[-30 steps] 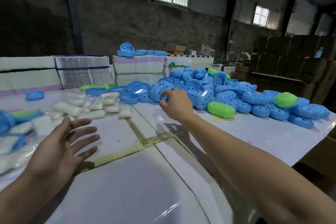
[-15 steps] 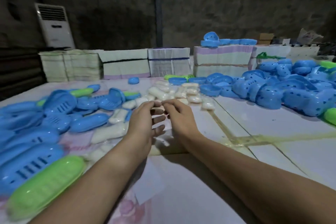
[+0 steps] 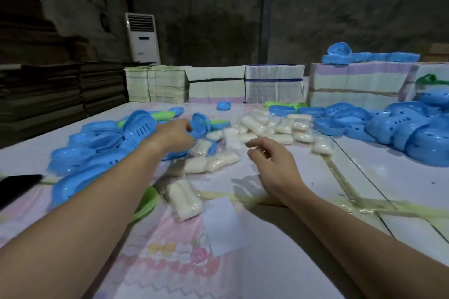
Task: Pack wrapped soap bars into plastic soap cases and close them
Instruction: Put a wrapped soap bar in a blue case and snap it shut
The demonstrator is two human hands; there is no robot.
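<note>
Wrapped white soap bars [image 3: 255,126] lie in a loose heap at the table's middle, and one more bar [image 3: 184,198] lies nearer me. Blue soap cases [image 3: 97,143] are piled on the left. My left hand [image 3: 173,137] reaches over that pile, its fingers and thumb curled on the rim of an open blue soap case [image 3: 200,122] beside the soap. My right hand [image 3: 272,161] hovers over the table just right of two wrapped bars [image 3: 211,162], with its fingers loosely curled and nothing in them.
A second big pile of blue cases [image 3: 413,133] fills the right side. A green case [image 3: 145,201] shows under my left forearm. A white paper slip [image 3: 222,226] lies near me and a black object [image 3: 17,187] at the left edge. Bundled paper stacks [image 3: 274,85] line the back.
My view has swung left across the table. My hands, together half a second ago, have parted: the left reached out to the blue case, the right stayed over the soap.
</note>
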